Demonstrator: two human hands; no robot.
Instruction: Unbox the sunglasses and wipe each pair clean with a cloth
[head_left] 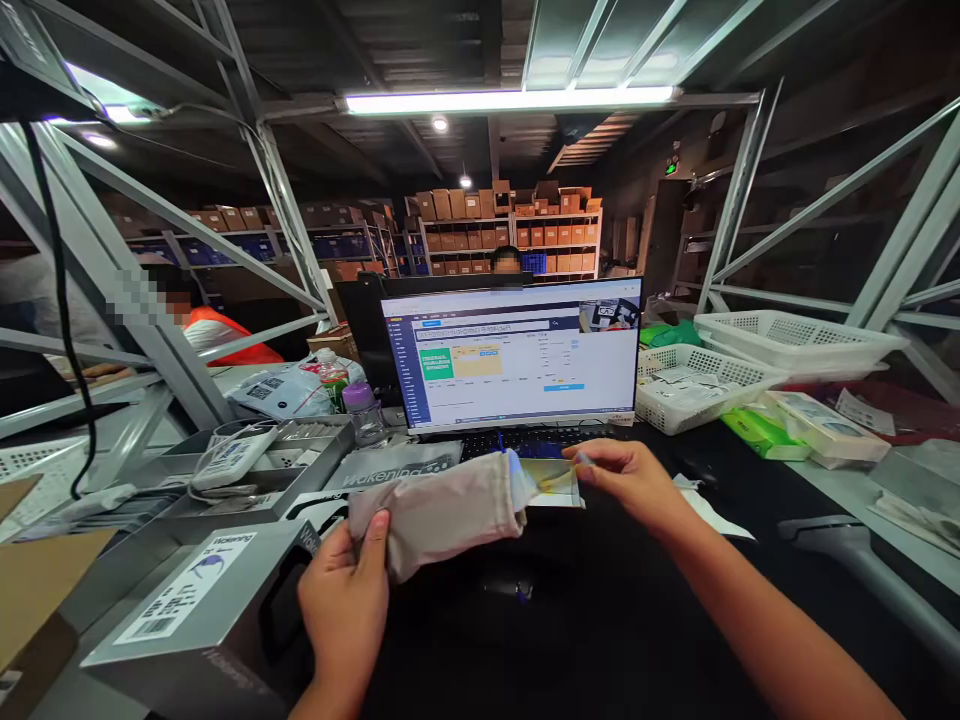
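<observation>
wrinkled beige cloth pouch point(442, 515), tube-shaped, hemmed at the mouth, left hand point(346, 590) gripped it, pale translucent piece point(551, 474) protruded, right hand point(626, 480) pinched its tip

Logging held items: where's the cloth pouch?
In the head view, the cloth pouch is in the left hand, just below the monitor, left of centre.

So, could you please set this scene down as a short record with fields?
Left hand: grips a beige pouch
Right hand: pinches a translucent piece at the pouch's open end; its exact nature is unclear
Beyond the hands: lit monitor
Left side: grey Wakening box
Right side: handheld scanner, white baskets
</observation>
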